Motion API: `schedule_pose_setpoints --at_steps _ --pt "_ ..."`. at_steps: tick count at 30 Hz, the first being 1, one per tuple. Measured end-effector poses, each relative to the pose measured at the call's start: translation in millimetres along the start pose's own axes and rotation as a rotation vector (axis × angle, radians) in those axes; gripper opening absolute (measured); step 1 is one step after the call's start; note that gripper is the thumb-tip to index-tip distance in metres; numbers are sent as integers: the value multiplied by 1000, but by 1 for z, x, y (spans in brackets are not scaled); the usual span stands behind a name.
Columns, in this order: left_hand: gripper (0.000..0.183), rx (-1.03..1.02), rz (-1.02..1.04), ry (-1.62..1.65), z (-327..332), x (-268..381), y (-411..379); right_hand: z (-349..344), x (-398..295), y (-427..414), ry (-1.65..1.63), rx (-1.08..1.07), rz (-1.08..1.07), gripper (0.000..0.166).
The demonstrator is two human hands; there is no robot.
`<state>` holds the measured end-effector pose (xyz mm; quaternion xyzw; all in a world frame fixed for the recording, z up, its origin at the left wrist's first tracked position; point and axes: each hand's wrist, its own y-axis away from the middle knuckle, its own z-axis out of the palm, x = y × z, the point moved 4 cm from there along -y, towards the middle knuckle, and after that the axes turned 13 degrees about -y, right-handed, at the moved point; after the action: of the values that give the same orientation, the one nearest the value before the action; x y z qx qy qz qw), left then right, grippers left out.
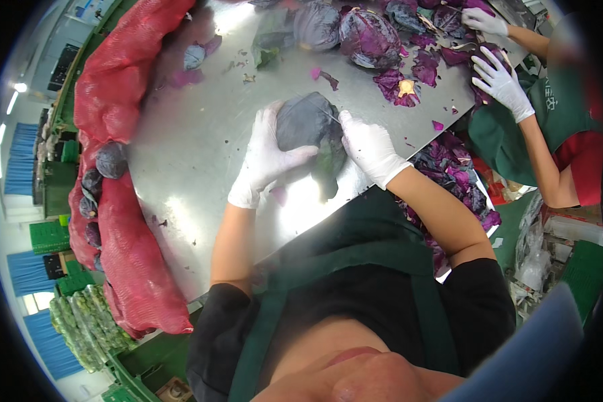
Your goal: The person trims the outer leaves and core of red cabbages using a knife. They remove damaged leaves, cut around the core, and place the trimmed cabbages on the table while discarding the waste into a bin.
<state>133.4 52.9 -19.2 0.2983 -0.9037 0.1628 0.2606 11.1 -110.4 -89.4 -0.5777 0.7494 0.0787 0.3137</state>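
Note:
My left hand, in a white glove, cups a dark red cabbage from the left, with the thumb across its lower front. A loose outer leaf hangs from the cabbage's near right side. At the right side of the cabbage, my gloved right hand is curled closed. A thin, straight object juts from its fingertips over the cabbage; its kind is unclear and the rest is hidden in the fist. Both hands are above a metal tabletop.
Red mesh sacks line the left edge, with several small cabbages between them. More cabbages and trimmed leaves lie at the far side. A container of leaves stands below the right edge. A co-worker's gloved hands work there.

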Motion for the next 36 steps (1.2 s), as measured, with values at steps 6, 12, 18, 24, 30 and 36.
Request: schedule_pose_setpoints --at_steps 6,12,18,24,30,36 --pt "95 -48 31 25 -9 -12 -2 27 19 5 -95 -69 40 29" --pt "98 50 136 -131 4 5 4 26 56 -4 -224 -384 112 50" --pt "103 333 287 129 17 -36 59 26 64 -26 -517 -441 407 43" --pt "105 254 283 229 2 -41 106 -29 -11 6 -926 53 478 41" --pt "93 167 187 276 -8 -33 105 -11 -48 23 -615 -92 303 49" --pt "94 810 -295 20 -63 3 107 4 -55 33 -530 17 167 56"
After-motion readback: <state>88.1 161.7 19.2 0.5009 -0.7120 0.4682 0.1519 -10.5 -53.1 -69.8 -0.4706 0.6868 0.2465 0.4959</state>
